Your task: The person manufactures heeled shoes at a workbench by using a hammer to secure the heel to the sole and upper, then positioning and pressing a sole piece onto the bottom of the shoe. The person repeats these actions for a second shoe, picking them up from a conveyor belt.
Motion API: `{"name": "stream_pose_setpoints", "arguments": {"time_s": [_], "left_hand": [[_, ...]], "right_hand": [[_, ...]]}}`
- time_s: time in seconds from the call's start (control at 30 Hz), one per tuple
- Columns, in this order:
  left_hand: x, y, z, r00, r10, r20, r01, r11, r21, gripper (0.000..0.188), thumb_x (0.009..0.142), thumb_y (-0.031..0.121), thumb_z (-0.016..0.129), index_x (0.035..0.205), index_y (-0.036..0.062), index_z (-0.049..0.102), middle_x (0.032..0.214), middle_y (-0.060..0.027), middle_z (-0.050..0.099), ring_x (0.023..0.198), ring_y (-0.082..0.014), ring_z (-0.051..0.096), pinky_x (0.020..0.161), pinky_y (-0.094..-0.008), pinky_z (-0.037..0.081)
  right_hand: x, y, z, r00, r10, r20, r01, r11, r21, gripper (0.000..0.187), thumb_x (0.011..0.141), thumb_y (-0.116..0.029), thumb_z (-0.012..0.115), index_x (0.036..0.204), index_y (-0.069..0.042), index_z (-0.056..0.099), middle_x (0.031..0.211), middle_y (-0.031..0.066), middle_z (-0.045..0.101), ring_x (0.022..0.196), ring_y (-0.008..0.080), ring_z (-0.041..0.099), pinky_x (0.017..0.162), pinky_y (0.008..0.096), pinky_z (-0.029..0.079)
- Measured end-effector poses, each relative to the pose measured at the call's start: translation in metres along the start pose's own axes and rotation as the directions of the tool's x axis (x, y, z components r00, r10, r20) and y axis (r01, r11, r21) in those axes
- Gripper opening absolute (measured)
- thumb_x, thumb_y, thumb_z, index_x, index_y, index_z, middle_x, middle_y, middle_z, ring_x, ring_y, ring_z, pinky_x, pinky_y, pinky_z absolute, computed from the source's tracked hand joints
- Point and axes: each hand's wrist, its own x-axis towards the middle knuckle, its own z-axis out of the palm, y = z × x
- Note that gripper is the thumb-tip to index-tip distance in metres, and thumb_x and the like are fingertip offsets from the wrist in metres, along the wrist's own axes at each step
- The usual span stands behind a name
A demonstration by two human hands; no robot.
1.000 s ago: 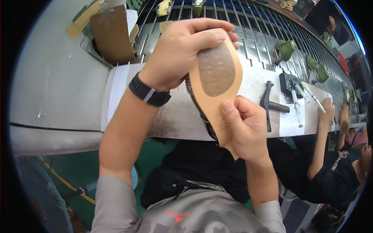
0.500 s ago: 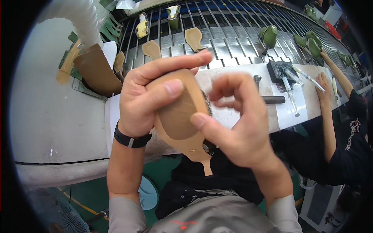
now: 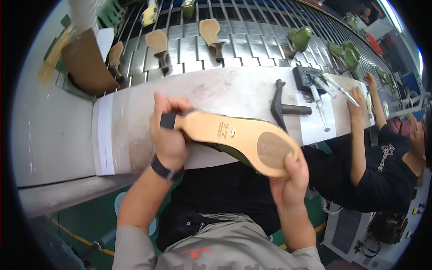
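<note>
A high-heeled shoe (image 3: 245, 137) is held sole-up across my body above the table's front edge. Its tan sole has a rounded greyish-brown patch at the toe and a small printed mark midway; some green upper shows beneath. My left hand (image 3: 170, 141), with a black band at the wrist, is wrapped round the heel end, where the black heel tip (image 3: 168, 120) sticks out. At the toe end my right hand (image 3: 290, 182) grips the sole, thumb on top; its other fingers are mostly hidden underneath. The left fingers are partly blurred.
A hammer (image 3: 280, 105) and a dark block (image 3: 307, 77) with several syringes lie on the white table (image 3: 198, 90). Beyond runs a metal conveyor (image 3: 243, 47) bearing tan soles with heels and green shoes. A co-worker's arm (image 3: 358, 144) rests at the right; a brown board (image 3: 87, 65) stands left.
The shoe has turned from upright to lying crosswise, its heel now left and toe right. My left hand moved to the heel end; my right hand closed on the toe end.
</note>
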Motion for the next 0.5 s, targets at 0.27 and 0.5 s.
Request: {"name": "stream_pose_setpoints", "arguments": {"time_s": [0.27, 0.5], "left_hand": [[0.069, 0.014, 0.002, 0.876, 0.131, 0.465, -0.236, 0.956, 0.175, 0.087, 0.111, 0.068, 0.023, 0.088, -0.0014, 0.07, 0.09, -0.0136, 0.071, 0.089, -0.0234, 0.069, 0.09, -0.0343, 0.053], [0.043, -0.001, 0.016, 0.731, 0.326, 0.599, -0.525, 0.83, 0.189, 0.075, 0.116, 0.054, 0.029, 0.1, -0.0036, 0.074, 0.099, -0.0129, 0.072, 0.094, -0.0203, 0.065, 0.091, -0.0341, 0.05]], "right_hand": [[-0.007, 0.053, 0.029, 0.914, 0.243, 0.325, -0.058, 0.871, -0.488, 0.062, 0.091, -0.009, 0.085, 0.141, 0.008, 0.053, 0.123, 0.0161, 0.071, 0.108, 0.0181, 0.071, 0.091, 0.0314, 0.059], [0.031, 0.024, 0.038, 0.869, -0.135, 0.476, 0.481, 0.461, -0.746, 0.044, 0.079, -0.006, 0.09, 0.116, 0.001, 0.068, 0.101, 0.0093, 0.065, 0.078, 0.0149, 0.058, 0.061, 0.0279, 0.045]]}}
